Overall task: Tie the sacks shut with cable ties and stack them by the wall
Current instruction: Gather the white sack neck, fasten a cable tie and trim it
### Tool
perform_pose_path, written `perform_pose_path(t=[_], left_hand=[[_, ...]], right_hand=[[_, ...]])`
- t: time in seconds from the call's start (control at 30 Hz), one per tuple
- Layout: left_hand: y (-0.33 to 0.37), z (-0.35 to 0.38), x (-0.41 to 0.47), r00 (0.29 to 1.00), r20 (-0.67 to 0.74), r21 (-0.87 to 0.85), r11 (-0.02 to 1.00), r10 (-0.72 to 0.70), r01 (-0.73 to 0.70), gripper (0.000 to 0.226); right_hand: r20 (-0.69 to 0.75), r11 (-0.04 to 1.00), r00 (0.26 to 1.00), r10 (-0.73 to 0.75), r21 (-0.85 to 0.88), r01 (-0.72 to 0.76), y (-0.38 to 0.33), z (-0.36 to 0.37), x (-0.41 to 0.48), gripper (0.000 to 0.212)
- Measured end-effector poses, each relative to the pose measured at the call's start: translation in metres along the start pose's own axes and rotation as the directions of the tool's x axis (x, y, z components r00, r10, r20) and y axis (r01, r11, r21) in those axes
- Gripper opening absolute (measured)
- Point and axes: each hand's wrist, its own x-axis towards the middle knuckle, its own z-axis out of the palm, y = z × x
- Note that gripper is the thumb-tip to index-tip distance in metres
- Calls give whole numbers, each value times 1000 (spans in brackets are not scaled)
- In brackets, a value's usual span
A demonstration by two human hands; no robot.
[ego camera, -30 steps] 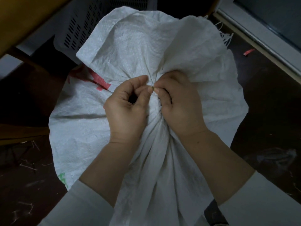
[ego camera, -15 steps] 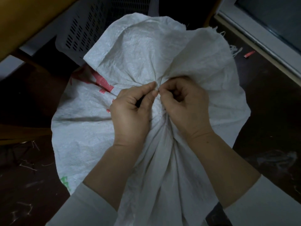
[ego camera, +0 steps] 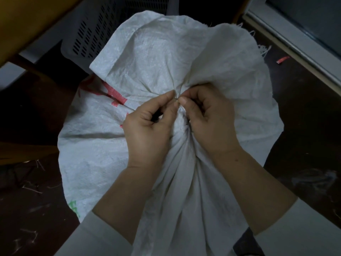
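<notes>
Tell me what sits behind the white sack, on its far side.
A grey perforated plastic crate stands behind the sack, just beyond its flared mouth. Only its slotted wall shows; the sack covers its near lower part, and its contents cannot be seen.

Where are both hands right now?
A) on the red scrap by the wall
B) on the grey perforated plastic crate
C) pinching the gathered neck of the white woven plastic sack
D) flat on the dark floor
C: the left hand and right hand meet fingertip to fingertip at the bunched neck of the white woven plastic sack.
</notes>
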Motion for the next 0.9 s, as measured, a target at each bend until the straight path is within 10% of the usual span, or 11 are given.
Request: perform_pose_path(t=[0.3, 0.77, 0.9], left_hand=[[6, 9, 6, 994, -32, -104, 990, -105, 101, 19], [-9, -1, -1, 999, 47, 67, 998, 13, -17, 12], [-7, -1, -10, 996, 56, 85, 993, 72, -76, 9]], right_hand=[[-7, 980, 989, -146, -135, 144, 3, 5, 1, 21], [94, 995, 991, 96, -5, -96, -17, -6, 1, 14], [344, 896, 905, 252, -435, -85, -46, -25, 21, 34]])
